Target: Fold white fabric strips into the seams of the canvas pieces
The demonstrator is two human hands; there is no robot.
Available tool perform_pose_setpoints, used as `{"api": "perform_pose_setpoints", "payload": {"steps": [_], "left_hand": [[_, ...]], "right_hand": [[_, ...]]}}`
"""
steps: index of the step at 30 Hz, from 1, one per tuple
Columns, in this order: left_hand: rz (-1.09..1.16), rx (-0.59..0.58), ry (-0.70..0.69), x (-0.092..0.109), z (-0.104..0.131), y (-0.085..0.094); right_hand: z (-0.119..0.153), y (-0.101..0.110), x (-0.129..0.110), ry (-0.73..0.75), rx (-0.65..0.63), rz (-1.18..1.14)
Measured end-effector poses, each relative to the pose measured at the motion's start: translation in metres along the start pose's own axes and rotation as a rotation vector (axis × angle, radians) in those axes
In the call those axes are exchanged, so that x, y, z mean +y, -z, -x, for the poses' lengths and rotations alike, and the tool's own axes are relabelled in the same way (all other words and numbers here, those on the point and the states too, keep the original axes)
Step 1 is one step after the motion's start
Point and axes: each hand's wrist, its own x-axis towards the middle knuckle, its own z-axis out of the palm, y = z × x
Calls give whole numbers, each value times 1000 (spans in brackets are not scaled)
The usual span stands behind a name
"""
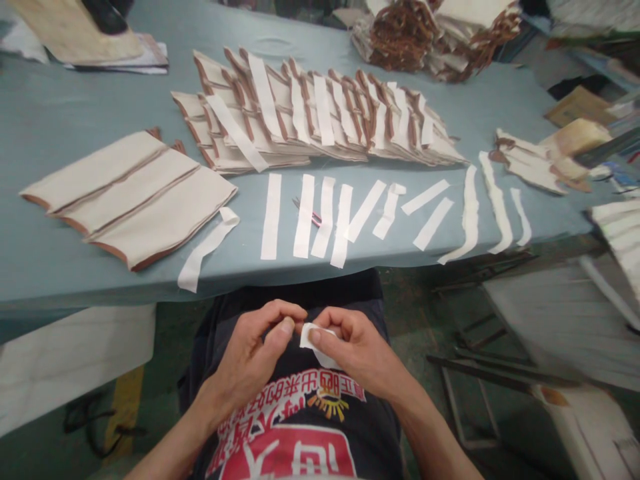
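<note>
Over my lap, in front of the table edge, my right hand [345, 337] pinches a small folded white fabric strip [307, 337] between thumb and fingers. Close by on its left, my left hand [265, 337] has its thumb pressed to its curled fingers; whether anything is in that pinch is hidden. Ahead on the table lie several loose white strips [271, 217] in a rough row. Small scissors or snips [316, 219] lie partly under them. Cream fabric panels with brown edges [135, 193] are stacked at left, one curled strip [207, 247] beside them.
A blue-green cloth covers the table [65, 273]. Behind the strips, overlapping cream panels [320, 120] carry more white strips. A bundled fabric pile [435, 33] sits at the back. At right are a yellowish block [575, 140], fabric pieces [530, 160] and metal frames [470, 400] below.
</note>
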Motion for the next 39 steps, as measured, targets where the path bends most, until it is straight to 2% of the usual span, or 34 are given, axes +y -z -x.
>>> {"api": "perform_pose_setpoints", "payload": {"steps": [7,11,14,18,23,27,33,39], "left_hand": [[175,-88,205,-4,-5,-4],[272,-122,226,-2,-8,-9],[230,-103,253,-1,-10,-11],[180,-84,268,0,-14,-9],[291,-125,350,-4,-22,-5],[350,-194,392,-6,-28,-5],[315,-259,430,-2,-40,-2],[329,-273,457,-3,-44,-2]], "right_hand": [[0,1,4,62,27,-5],[-1,3,3,89,32,19],[-3,7,2,82,38,67],[-8,11,-1,98,62,205],[-13,14,-7,75,40,269],[-15,18,-8,46,40,280],[-16,25,-8,30,-8,234],[-17,26,-8,13,-37,204]]}}
